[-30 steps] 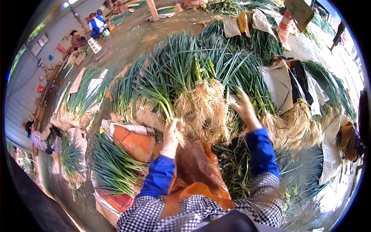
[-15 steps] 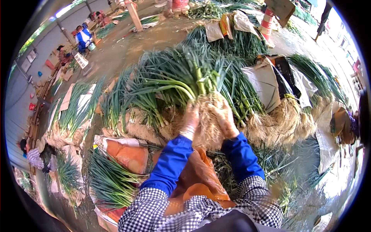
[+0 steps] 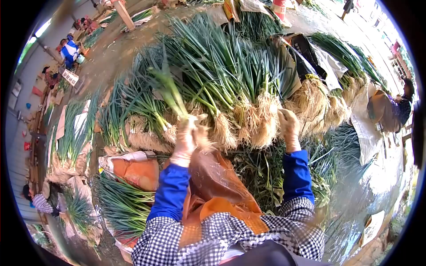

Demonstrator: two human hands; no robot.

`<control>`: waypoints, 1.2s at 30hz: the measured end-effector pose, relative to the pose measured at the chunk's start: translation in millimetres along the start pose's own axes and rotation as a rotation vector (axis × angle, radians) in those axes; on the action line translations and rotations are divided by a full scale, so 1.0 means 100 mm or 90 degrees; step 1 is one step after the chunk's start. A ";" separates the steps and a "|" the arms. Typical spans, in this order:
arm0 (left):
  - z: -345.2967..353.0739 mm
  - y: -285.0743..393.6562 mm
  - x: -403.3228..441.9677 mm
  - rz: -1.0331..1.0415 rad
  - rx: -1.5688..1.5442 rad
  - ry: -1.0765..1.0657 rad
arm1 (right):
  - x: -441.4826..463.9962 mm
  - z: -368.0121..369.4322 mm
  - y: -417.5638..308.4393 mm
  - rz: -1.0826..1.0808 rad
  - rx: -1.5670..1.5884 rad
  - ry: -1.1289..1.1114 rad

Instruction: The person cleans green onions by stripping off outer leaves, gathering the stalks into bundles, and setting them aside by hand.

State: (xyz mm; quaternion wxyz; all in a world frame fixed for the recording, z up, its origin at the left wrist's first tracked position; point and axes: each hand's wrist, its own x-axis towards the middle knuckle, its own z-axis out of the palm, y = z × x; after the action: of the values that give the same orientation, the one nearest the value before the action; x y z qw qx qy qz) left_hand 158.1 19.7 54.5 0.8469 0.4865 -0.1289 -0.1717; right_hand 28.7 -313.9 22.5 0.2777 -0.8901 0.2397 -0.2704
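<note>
My left hand [image 3: 185, 137] is closed around the root end of a few green garlic stalks [image 3: 174, 95], their leaves pointing up and away and blurred by motion. To the right, my right hand [image 3: 289, 127] has its fingers curled together beside a clump of pale roots [image 3: 268, 119]. Whether it grips anything there cannot be made out. Ahead of both hands lies a wide pile of green garlic [image 3: 222, 62], dark leaves on the far side and tangled roots towards me. An orange apron [image 3: 222, 177] hangs between my arms.
Another bundle of green garlic [image 3: 122, 199] lies at lower left beside an orange sack [image 3: 135, 170]. Loose leaves [image 3: 262, 170] cover the ground below the right hand. White and black sacks [image 3: 306, 53] rest among the plants. Co-workers sit at left [image 3: 42, 201] and right [image 3: 390, 108].
Both hands were together on one rooty bunch; now they are apart. The left moved left with a few stalks, the right moved right. The view shifted slightly.
</note>
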 end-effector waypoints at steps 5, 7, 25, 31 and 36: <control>-0.33 -0.06 -0.33 -0.025 -0.211 0.110 | 0.31 0.69 -0.58 -0.071 0.033 -0.157; -0.36 -0.28 -0.42 -0.052 -0.295 0.102 | 0.39 0.89 -0.86 -0.074 -0.040 -0.214; 0.32 -0.75 -1.03 -0.306 -0.196 0.073 | -0.67 0.65 -1.26 0.182 0.524 -0.527; 0.17 -1.24 -1.19 -0.293 -0.186 0.137 | -0.85 1.08 -1.19 -0.022 0.003 -0.402; 0.13 -1.29 -1.18 -0.258 -0.266 0.215 | -1.16 0.97 -1.13 -0.241 -0.037 -0.312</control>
State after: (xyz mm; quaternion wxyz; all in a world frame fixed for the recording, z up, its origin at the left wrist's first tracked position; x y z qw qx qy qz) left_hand 25.0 -1.2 -57.0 0.8865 0.3395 0.1508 -0.2759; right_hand 33.6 -129.0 -14.7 0.2466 -0.9651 0.0035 -0.0876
